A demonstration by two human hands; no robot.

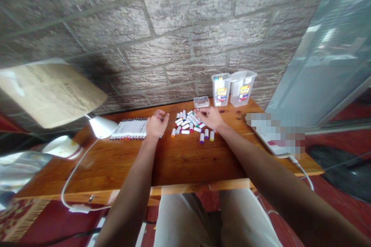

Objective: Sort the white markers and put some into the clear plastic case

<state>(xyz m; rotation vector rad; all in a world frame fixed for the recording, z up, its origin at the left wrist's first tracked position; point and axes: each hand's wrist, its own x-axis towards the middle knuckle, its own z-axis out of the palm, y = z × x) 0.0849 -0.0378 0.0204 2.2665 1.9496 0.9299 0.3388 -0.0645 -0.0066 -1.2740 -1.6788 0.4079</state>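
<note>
My left hand (157, 125) is at the right end of a row of white-barrelled markers (130, 128) laid side by side. Its fingers are curled, and what they hold, if anything, is hidden. My right hand (211, 117) is bent over the right side of a loose pile of short white marker caps (185, 122) with coloured ends. Thumb and fingertips are drawn together there, and I cannot make out what is between them. Several caps, among them a purple-ended cap (202, 137) and a yellow-ended cap (212, 136), are just below that hand.
A small clear box (201, 102) and two clear plastic containers (222, 98) (242, 94) stand against the brick wall. At the left are a lamp (101, 126) with a paper shade and a white cup (62, 147). A blurred-out flat object (272, 135) with a cable lies right.
</note>
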